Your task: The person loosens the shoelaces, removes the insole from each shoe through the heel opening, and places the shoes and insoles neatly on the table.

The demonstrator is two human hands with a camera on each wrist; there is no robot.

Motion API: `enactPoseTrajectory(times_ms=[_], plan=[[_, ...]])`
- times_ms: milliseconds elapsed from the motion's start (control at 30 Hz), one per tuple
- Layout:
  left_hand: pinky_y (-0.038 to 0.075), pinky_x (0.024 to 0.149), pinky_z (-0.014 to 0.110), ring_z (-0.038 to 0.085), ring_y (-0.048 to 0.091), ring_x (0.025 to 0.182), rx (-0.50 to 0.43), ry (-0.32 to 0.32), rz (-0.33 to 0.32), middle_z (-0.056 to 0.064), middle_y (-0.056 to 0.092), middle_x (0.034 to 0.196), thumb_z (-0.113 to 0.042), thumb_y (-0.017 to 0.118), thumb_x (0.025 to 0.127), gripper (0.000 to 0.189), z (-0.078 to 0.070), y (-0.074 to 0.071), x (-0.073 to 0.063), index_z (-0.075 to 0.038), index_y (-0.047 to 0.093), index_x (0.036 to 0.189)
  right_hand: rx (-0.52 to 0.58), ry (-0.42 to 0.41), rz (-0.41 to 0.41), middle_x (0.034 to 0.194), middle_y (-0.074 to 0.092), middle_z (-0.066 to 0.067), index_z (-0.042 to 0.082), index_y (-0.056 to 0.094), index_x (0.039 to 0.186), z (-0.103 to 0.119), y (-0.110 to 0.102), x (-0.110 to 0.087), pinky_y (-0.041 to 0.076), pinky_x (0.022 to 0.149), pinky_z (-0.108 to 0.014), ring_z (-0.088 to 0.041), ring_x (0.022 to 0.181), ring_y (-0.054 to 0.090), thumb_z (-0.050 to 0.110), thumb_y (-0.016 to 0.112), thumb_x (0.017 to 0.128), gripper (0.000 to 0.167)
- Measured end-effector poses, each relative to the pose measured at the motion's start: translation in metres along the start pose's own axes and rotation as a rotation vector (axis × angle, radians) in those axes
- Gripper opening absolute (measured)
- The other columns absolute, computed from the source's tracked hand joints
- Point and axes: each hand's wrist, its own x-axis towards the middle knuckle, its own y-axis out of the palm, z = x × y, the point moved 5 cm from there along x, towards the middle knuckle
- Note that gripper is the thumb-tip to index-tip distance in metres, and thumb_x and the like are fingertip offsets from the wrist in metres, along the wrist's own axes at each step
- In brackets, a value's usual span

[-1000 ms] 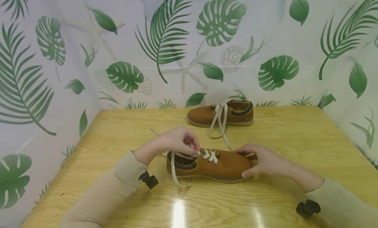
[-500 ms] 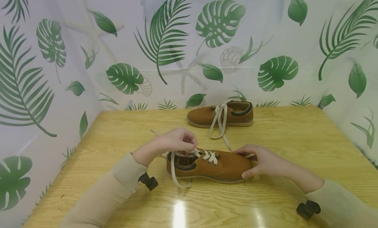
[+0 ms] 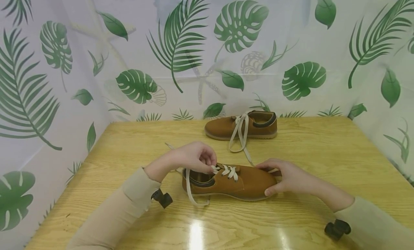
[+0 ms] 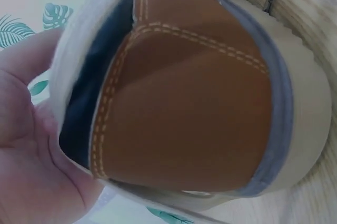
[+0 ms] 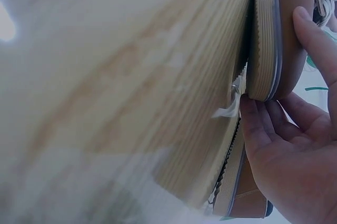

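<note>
A brown leather shoe (image 3: 255,180) lies on its sole, toe to the right, in the head view. At its throat my left hand (image 3: 198,158) pinches the whitish shoelace (image 3: 231,172) between thumb and fingers, close to the top eyelets. One loose lace end hangs over the shoe's near side by the heel. My right hand (image 3: 288,176) grips the toe, thumb on the near side and fingers on the far side. The left wrist view is filled by the stitched heel (image 4: 184,108), which hides my left fingertips. In the right wrist view, fingers (image 5: 255,121) curl around the toe.
A matching brown shoe (image 3: 221,127) stands behind, toe to the left, its long lace (image 3: 240,142) trailing onto the wooden table (image 3: 139,221). Leaf-patterned cloth (image 3: 194,37) hangs behind and at both sides. Small black cameras (image 3: 337,229) are strapped to both wrists.
My left hand has shifted slightly back from the eyelets, its fingers lifting and then settling on the lace again at the throat. The right hand and both shoes have stayed put.
</note>
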Motion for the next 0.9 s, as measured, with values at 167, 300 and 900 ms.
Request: enactPoseTrajectory(times_ms=[167,300,900], plan=[[0.050,0.072,0.020,0.008,0.058,0.078,0.051,0.042,-0.035,-0.002,0.063,0.084,-0.006,0.068,0.090,0.003,-0.0022,-0.0003,-0.0001,-0.005,0.067,0.093,0.002,0.003,0.001,0.141,0.064,-0.020,-0.001,0.060,0.144,-0.0011,0.0000,0.0006,0.059,0.102,-0.029,-0.034,0.126,0.063,0.025,0.094,0.083,0.074],[0.050,0.068,0.020,0.008,0.057,0.072,0.003,0.029,-0.066,-0.003,0.060,0.080,-0.005,0.065,0.089,0.004,-0.0010,0.0007,-0.0010,-0.008,0.064,0.088,0.001,0.011,-0.001,0.141,0.064,-0.019,-0.001,0.060,0.144,-0.0024,0.0001,0.0009,0.059,0.102,-0.029,-0.035,0.127,0.062,0.025,0.094,0.083,0.075],[0.038,0.056,0.024,0.010,0.039,0.054,-0.009,-0.055,-0.131,-0.006,0.043,0.058,-0.009,0.051,0.098,0.031,-0.0007,0.0042,-0.0029,-0.017,0.050,0.068,0.000,-0.012,-0.004,0.142,0.063,-0.020,-0.002,0.059,0.144,-0.0017,0.0009,0.0002,0.059,0.102,-0.030,-0.033,0.126,0.063,0.025,0.093,0.084,0.074]])
